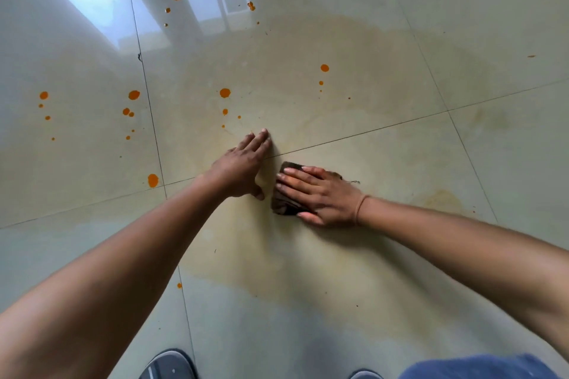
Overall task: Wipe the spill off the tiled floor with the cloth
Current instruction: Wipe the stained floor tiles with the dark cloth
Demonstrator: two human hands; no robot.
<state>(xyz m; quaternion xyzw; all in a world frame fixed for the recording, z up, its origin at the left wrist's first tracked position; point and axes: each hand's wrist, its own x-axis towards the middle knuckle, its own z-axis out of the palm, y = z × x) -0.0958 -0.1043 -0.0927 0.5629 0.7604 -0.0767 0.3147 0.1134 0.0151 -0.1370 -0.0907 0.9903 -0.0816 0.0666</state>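
Our right hand (320, 194) presses flat on the dark cloth (284, 204); our left hand (243, 168) rests spread wide on the smeared tiled floor (385, 95) beside orange drops (225, 92).

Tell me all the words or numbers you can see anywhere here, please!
There are none to read. The dark brown folded cloth, the glossy pale tiled floor, the grey shoe and the thin band on the right wrist all show no letters, numbers or signs.
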